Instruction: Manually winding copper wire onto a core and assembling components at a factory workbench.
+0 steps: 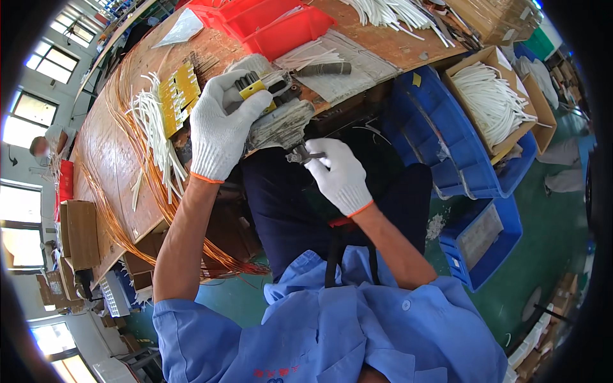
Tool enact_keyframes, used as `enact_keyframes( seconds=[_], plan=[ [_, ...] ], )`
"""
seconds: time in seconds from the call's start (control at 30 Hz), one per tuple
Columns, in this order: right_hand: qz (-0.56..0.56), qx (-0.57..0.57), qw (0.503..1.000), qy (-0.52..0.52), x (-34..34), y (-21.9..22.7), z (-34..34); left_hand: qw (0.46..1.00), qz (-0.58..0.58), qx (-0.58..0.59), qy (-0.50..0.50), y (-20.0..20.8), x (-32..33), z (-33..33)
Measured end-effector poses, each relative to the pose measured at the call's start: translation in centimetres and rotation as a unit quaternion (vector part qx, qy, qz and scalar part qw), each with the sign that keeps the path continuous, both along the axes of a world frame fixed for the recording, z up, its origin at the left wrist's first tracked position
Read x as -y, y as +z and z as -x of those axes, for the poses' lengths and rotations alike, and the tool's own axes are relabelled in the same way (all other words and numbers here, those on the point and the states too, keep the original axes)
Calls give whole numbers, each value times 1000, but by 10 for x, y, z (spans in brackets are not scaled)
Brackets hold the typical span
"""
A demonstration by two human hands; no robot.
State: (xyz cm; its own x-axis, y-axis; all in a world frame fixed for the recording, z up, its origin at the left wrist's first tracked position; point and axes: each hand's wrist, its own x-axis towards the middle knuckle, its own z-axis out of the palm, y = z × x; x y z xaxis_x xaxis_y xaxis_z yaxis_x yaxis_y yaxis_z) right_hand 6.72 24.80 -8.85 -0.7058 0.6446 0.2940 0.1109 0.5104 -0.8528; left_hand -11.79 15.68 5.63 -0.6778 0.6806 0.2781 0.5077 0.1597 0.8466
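Observation:
My left hand [222,124], in a white knit glove, closes around a small yellow-and-dark block [251,89] with dark ribs. It holds the block over a worn grey fixture [281,124] at the table's near edge. Just below the fixture, my right hand [338,175], gloved alike, is closed on a dark metal handle-like piece [299,155]. Whether that piece is joined to the fixture I cannot tell. Beside my left hand stand yellow perforated strips [179,96] and a bundle of white tubes [155,121].
Copper wires [121,233] run along the table's left side and hang over its edge. Red bins [281,32] stand at the back. On the right, a blue crate [421,127] and a carton of white tubes [488,99] stand near another blue bin [479,239]. A person [54,142] is far left.

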Motion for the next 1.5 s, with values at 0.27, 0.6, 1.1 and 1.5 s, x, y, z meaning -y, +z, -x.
enact_keyframes(
  seconds=[0.27, 0.6, 1.1, 1.5],
  plan=[
    [97, -181, 972, 118, 54, 80, -25, 1000, -10, 4, -10, -7, -3, 3],
    [309, 35, 950, 36, 10, 21, -18, 1000, -1, 4, -6, 4, -5, -3],
    [553, -79, 828, 52, 30, -13, 31, 990, -28, -136, 15, -2, -4, 1],
    [433, 30, 899, 57, -20, -24, -115, 850, 125, -263, 439, -79, 196, 113]
  ],
)
